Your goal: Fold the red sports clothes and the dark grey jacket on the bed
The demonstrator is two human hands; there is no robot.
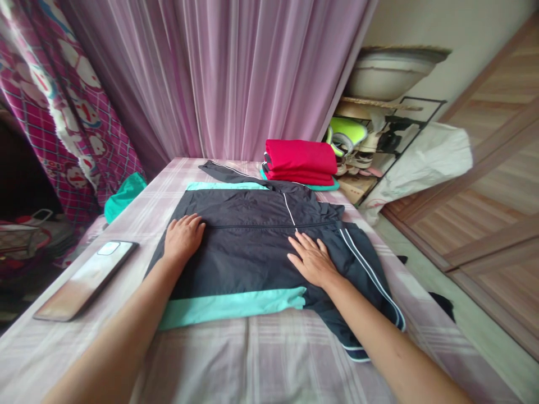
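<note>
A dark jacket [240, 258] with mint-green side panels and white piping lies spread on a plaid cloth [210, 359], its hem to the left and collar to the right. Its zipper runs across the middle. My left hand [183, 238] rests flat on the jacket near the hem, fingers stretched out. Across from it, my right hand [312, 258] lies with spread fingers on the upper chest, just below the zipper line. One sleeve reaches away toward the back; the nearer sleeve bends down toward me, partly behind my right forearm.
A folded red and teal stack of clothes [300, 160] sits at the back right. A smartphone [86, 280] lies at left. Beyond the right edge stand a shoe rack [404, 120], a white bag [433, 160] and wooden doors [475, 168]. Purple curtains [252, 73] hang behind.
</note>
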